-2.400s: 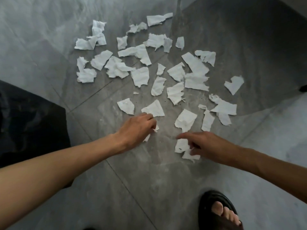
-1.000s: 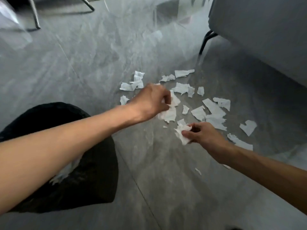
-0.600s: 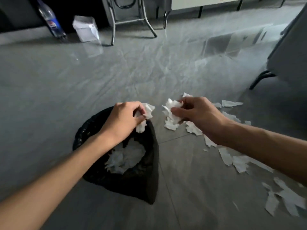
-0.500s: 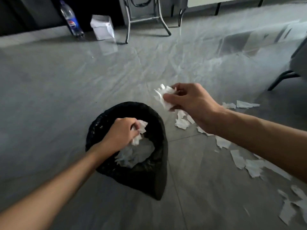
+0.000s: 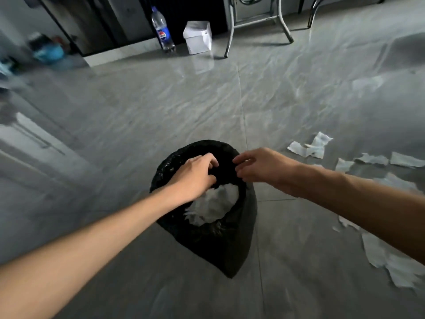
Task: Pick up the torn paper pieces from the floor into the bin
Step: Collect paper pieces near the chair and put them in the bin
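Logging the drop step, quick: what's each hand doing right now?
Left hand: open, fingers loosely curled, empty, over the black plastic-lined bin.
Right hand: open, empty, at the bin's rim.

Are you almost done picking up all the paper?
Not yet. A white heap of paper already lies inside the black bin. Both hands, left hand and right hand, are over the bin's mouth with fingers loosely spread, and no paper shows in them. Plenty of torn pieces are on the floor to the right, so more trips are needed.
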A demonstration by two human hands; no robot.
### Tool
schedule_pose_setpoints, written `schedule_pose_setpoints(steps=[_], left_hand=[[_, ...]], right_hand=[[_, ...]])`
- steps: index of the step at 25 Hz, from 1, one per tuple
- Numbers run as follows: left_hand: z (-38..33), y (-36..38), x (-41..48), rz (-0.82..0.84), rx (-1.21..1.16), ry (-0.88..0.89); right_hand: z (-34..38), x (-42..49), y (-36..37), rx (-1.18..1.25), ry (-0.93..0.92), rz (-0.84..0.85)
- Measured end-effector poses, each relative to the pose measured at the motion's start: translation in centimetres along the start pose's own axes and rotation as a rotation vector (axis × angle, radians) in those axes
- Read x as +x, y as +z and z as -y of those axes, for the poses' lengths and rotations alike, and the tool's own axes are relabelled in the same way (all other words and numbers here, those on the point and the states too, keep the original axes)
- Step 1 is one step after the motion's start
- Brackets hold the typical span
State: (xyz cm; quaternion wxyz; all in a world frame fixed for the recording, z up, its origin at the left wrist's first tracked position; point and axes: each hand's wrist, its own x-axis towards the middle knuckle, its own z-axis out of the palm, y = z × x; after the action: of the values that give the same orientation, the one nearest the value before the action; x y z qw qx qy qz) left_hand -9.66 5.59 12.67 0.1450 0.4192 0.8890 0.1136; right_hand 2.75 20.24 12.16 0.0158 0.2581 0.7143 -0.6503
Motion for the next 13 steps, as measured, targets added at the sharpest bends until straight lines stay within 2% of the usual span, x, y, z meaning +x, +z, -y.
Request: schedule_pose_setpoints(steps=[3, 7, 10, 13], left_hand=[[-5.2, 1.6, 0.1, 0.095, 0.046, 0.168], [-10.8, 5.4, -0.1, 0.206, 0.014, 0.311], [-15.2, 11.3, -0.7, 0.396, -0.002, 0.403], [-18.7, 18.0, -1.2, 0.603, 0.136, 0.558]], right_hand=[[-3.4, -2.9, -4.9, -0.021, -0.025, -0.083], [-11.4, -7.5, -10.1, -0.228, 0.103, -0.093], [-18.8, -12.4, -13.1, -0.291, 0.252, -0.157], [-25.0, -17.8, -14.5, -0.360, 0.372, -0.248]])
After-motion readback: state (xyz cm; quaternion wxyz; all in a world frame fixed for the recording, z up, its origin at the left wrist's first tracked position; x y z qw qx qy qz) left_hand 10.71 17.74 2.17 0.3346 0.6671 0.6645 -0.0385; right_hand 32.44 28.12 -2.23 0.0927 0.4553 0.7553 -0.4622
